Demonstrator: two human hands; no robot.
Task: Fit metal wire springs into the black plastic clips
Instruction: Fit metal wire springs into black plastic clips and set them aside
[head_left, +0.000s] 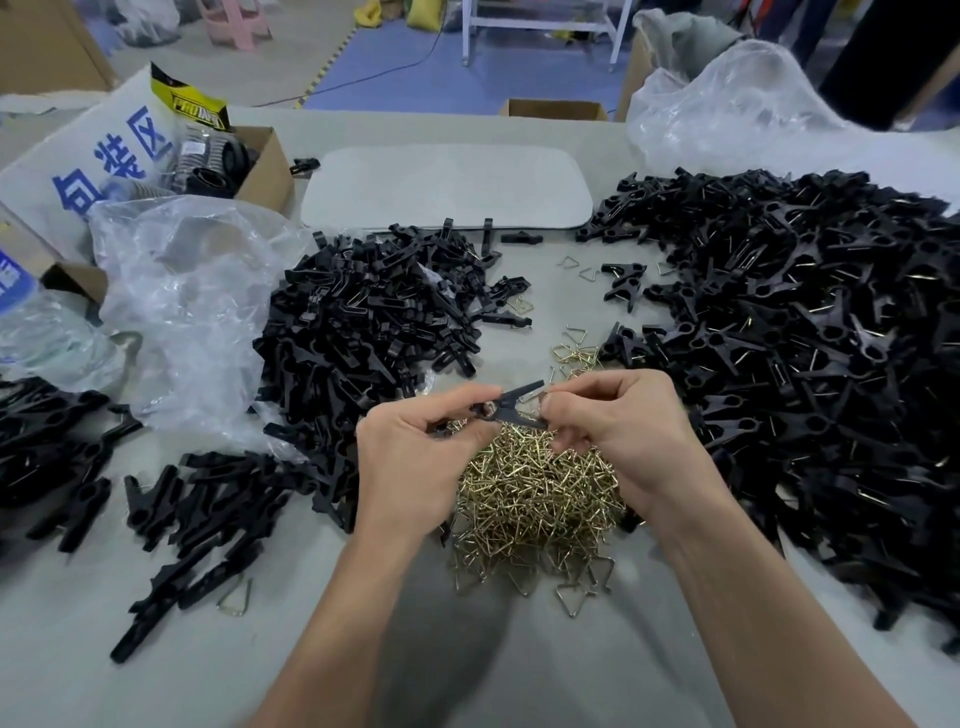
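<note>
One clip (511, 408) held over the spring heap (535, 499) on the surface (260, 649).
My left hand (415, 457) pinches the clip's left end; its long axis points right, at my right hand (628, 431), whose fingers (576, 410) seem to pinch one wire spring (531, 398) against the clip's forked end, though they half hide it.

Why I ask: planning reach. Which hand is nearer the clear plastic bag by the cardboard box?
Left. The left hand lies right of the clear plastic bag; the right hand is farther right, past the black clip.
</note>
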